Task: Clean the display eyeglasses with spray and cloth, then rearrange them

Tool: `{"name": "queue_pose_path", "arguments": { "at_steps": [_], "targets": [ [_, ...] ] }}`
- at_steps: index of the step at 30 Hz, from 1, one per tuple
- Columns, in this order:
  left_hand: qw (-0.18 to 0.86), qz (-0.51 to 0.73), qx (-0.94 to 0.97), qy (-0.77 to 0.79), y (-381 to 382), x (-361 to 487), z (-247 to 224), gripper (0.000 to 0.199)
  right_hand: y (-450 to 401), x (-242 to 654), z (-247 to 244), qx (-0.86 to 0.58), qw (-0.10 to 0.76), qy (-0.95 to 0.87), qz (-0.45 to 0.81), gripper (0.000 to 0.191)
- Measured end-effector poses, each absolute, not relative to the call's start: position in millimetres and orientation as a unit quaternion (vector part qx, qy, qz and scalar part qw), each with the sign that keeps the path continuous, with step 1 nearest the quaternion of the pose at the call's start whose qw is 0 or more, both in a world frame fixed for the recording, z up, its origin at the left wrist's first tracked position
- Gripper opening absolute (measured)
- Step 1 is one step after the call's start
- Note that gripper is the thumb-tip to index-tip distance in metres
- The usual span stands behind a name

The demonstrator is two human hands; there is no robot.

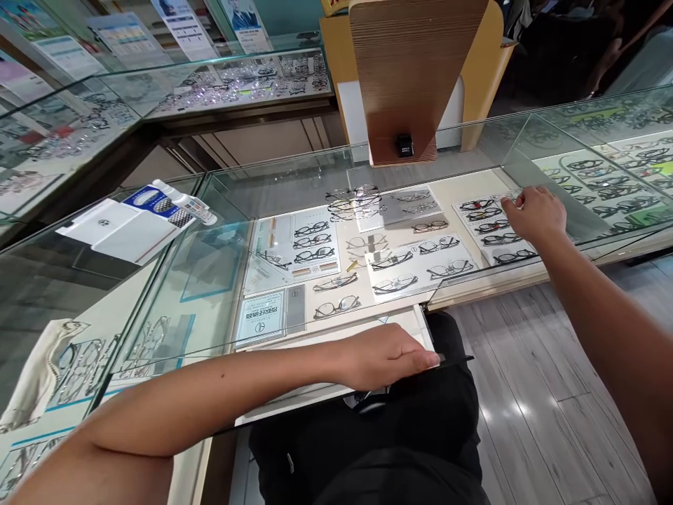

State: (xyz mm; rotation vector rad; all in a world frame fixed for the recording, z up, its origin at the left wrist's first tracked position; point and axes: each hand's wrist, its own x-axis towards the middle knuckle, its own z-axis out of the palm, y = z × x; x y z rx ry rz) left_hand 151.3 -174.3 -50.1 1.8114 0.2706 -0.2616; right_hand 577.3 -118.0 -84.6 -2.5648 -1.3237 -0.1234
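Note:
My right hand (533,214) reaches into the glass display case, its fingers bunched over a white card of eyeglasses (497,228). The fingertips are at a pale pair of eyeglasses (509,199) at the card's top; I cannot tell whether they hold it. My left hand (386,356) lies across the front of the case, its fingers curled over the black-edged rim of a glass panel (452,360). More eyeglasses on white cards (420,266) lie between my hands.
A wooden mirror stand (407,70) with a small black lock (404,146) rises behind the case. Further glass cases of eyeglasses (242,83) stand to the back left and right. A white and blue leaflet (141,224) lies at the left, above a grey wood-look floor (531,393).

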Motion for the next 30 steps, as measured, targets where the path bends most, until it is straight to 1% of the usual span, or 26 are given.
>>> {"name": "queue_pose_path", "arguments": {
  "at_steps": [2,3,4,5,6,7,8,9,10,13,16,20,24,26,28,30],
  "targets": [
    [0.58,-0.08,0.803,0.109,-155.2,149.0,-24.1,0.067,-117.3,578.8,-86.3,-0.882,0.118,-0.454,-0.046,0.035],
    [0.53,-0.029,0.836,0.139,-138.7,148.3,-15.1,0.067,-116.9,579.5,-86.9,-0.882,0.114,-0.455,-0.047,0.035],
    [0.439,0.035,0.879,0.182,-118.5,147.6,-8.9,0.065,-116.6,580.2,-87.4,-0.882,0.112,-0.455,-0.048,0.035],
    [0.324,0.096,0.916,0.218,-95.7,146.6,-5.2,0.061,-116.5,580.8,-87.7,-0.882,0.11,-0.455,-0.048,0.036],
    [0.211,0.134,0.936,0.249,-71.8,145.1,-3.9,0.055,-116.4,581.2,-87.9,-0.883,0.11,-0.455,-0.047,0.036],
    [0.12,0.16,0.94,0.276,-48.1,143.3,-4.4,0.046,-116.4,581.5,-87.9,-0.883,0.111,-0.455,-0.045,0.036],
    [0.06,0.16,0.943,0.286,-26.0,141.2,-6.5,0.035,-116.4,581.5,-87.7,-0.883,0.111,-0.455,-0.044,0.036],
    [0.025,0.15,0.945,0.29,-6.5,139.2,-9.6,0.027,-116.5,581.5,-87.5,-0.883,0.112,-0.454,-0.042,0.037],
    [0.007,0.139,0.946,0.294,9.7,137.6,-13.5,0.024,-116.5,581.4,-87.3,-0.883,0.112,-0.453,-0.042,0.037],
    [0.008,0.093,0.949,0.3,38.7,137.6,-25.8,0.024,-116.3,580.9,-87.0,-0.884,0.113,-0.451,-0.043,0.036],
    [0.012,0.071,0.947,0.315,48.1,144.9,-34.7,0.022,-115.8,580.8,-87.2,-0.885,0.113,-0.45,-0.044,0.036],
    [-0.006,0.061,0.935,0.348,50.3,156.2,-37.7,0.017,-115.8,580.5,-87.5,-0.885,0.114,-0.45,-0.046,0.037],
    [0.002,0.073,0.93,0.361,32.1,160.1,-28.3,0.018,-117.5,578.2,-85.1,-0.883,0.121,-0.452,-0.045,0.035],
    [0.034,0.097,0.931,0.351,8.8,158.0,-17.1,0.019,-118.6,576.8,-83.0,-0.88,0.124,-0.457,-0.039,0.035],
    [0.092,0.115,0.936,0.32,-22.5,153.2,-2.4,0.021,-119.4,575.7,-81.0,-0.879,0.126,-0.459,-0.035,0.034],
    [0.179,0.112,0.935,0.285,-56.6,146.3,12.1,0.02,-119.7,575.2,-79.6,-0.88,0.128,-0.457,-0.034,0.034]
  ]
}}
